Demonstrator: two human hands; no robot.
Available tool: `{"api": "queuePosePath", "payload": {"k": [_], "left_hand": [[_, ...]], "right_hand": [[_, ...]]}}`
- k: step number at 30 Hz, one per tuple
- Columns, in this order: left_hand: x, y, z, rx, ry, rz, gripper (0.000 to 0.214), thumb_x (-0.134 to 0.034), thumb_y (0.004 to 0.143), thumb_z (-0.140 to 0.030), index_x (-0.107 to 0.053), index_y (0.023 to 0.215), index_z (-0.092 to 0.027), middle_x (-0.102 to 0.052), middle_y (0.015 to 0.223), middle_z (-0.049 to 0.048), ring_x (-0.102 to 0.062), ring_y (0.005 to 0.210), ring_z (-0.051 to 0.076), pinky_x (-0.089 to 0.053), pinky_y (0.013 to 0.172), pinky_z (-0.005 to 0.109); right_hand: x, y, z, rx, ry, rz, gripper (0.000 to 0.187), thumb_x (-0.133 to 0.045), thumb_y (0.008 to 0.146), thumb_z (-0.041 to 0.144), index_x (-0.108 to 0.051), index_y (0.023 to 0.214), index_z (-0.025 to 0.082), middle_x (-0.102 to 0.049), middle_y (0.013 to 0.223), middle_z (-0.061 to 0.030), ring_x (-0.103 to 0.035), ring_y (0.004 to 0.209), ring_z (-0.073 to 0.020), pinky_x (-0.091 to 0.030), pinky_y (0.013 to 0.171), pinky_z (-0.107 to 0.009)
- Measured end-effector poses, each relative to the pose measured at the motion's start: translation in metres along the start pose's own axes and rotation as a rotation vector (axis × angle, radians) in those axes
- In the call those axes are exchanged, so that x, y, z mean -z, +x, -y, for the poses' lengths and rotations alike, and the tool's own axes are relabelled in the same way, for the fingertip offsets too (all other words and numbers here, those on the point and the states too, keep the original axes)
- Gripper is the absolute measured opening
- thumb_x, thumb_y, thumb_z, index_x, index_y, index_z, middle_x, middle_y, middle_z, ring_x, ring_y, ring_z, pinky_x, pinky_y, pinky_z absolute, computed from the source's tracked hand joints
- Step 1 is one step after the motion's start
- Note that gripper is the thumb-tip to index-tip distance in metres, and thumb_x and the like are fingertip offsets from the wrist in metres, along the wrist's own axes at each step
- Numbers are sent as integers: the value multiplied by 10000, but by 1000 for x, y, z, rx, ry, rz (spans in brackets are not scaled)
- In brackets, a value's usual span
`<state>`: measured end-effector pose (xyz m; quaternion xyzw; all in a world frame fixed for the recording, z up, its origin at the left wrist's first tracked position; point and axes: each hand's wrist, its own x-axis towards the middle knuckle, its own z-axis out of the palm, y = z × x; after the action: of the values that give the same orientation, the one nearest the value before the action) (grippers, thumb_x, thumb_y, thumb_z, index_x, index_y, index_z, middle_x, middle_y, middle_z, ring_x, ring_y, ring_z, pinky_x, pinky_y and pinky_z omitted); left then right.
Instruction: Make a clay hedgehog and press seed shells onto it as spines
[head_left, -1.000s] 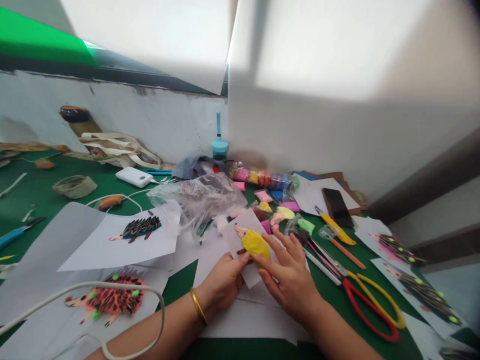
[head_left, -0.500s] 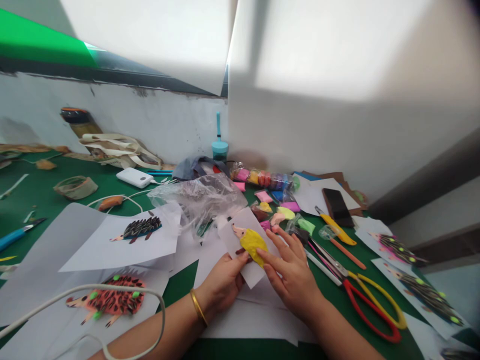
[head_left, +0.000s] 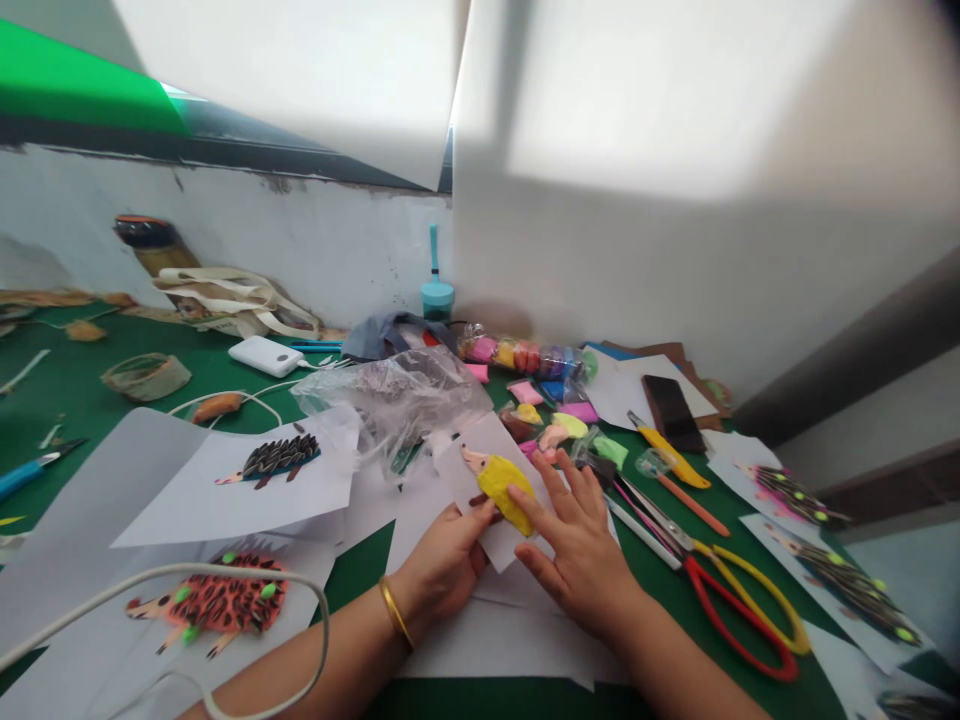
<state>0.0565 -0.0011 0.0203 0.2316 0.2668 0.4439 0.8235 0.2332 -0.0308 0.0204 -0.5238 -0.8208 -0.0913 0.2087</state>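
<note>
My left hand [head_left: 448, 562] holds a small white paper card [head_left: 501, 552] by its lower left edge, thumb on top and fingers underneath. On the card is a clay hedgehog [head_left: 504, 492] with a smooth yellow body, a pale pink face and brown feet. Over its right side, my right hand [head_left: 581, 540] is spread, one fingertip touching the yellow clay. Loose white sheets [head_left: 465, 650] lie below. To the left are a hedgehog covered in dark seeds [head_left: 281, 457] and a red clay hedgehog [head_left: 232, 597] with seeds and green dots.
Large red-and-yellow scissors [head_left: 739, 600], an orange utility knife [head_left: 675, 455] and a phone [head_left: 671, 412] lie right. Clay packets [head_left: 577, 410] and a clear plastic bag [head_left: 405, 400] are behind my hands. A white cable [head_left: 187, 572] loops over the left side.
My right fingers have spread and lifted somewhat, the thumb moving off the card, with a finger still on the yellow clay. My left hand keeps hold of the card.
</note>
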Motion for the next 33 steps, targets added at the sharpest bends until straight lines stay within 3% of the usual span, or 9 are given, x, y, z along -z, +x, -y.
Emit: {"api": "queuePosePath", "payload": {"k": [4, 9, 14, 19, 26, 33], "left_hand": [[-1, 1, 1, -32, 3, 3, 454, -654, 871, -209, -571, 1317, -198, -666, 1231, 107, -557, 1227, 249, -383, 1090, 385], [-1, 0, 1, -12, -21, 13, 453, -642, 876, -198, -563, 1322, -217, -641, 1275, 100, -536, 1256, 252, -383, 1097, 399], [-2, 1, -3, -13, -67, 15, 475, -666, 858, -191, -558, 1320, -204, -669, 1220, 104, -593, 1182, 253, -414, 1072, 400], [0, 1, -4, 15, -75, -28, 476, -663, 865, -196, -545, 1327, -197, -685, 1180, 100, -628, 1121, 243, -440, 1045, 396], [-4, -1, -4, -18, -90, 13, 474, -647, 871, -178, -542, 1332, -215, -669, 1218, 93, -609, 1149, 234, -421, 1061, 383], [-1, -1, 0, 7, -65, 27, 464, -632, 884, -185, -545, 1339, -212, -646, 1262, 105, -573, 1203, 248, -409, 1065, 395]], "right_hand": [[-6, 0, 1, -3, -22, 39, 665, -439, 905, 637, -342, 1491, 339, -96, 1630, -75, -71, 1469, -410, -156, 1107, -678], [-9, 1, 2, 6, -41, 60, 670, -400, 906, 666, -304, 1499, 370, -54, 1633, -76, -56, 1471, -409, -142, 1101, -689], [-10, -1, -2, -20, -56, 31, 761, -384, 885, 706, -275, 1521, 300, -41, 1632, -99, -38, 1472, -411, -143, 1108, -681], [-11, -1, -5, -4, -83, 52, 711, -395, 908, 663, -290, 1514, 307, -81, 1630, -91, -38, 1474, -402, -160, 1100, -685], [-7, 0, 1, 13, -70, 26, 775, -416, 889, 682, -256, 1528, 275, -75, 1627, -118, -38, 1470, -417, -137, 1103, -694], [-4, 1, 3, 12, -63, 30, 716, -393, 904, 671, -311, 1508, 294, -83, 1628, -108, -34, 1471, -417, -123, 1100, -701]]}}
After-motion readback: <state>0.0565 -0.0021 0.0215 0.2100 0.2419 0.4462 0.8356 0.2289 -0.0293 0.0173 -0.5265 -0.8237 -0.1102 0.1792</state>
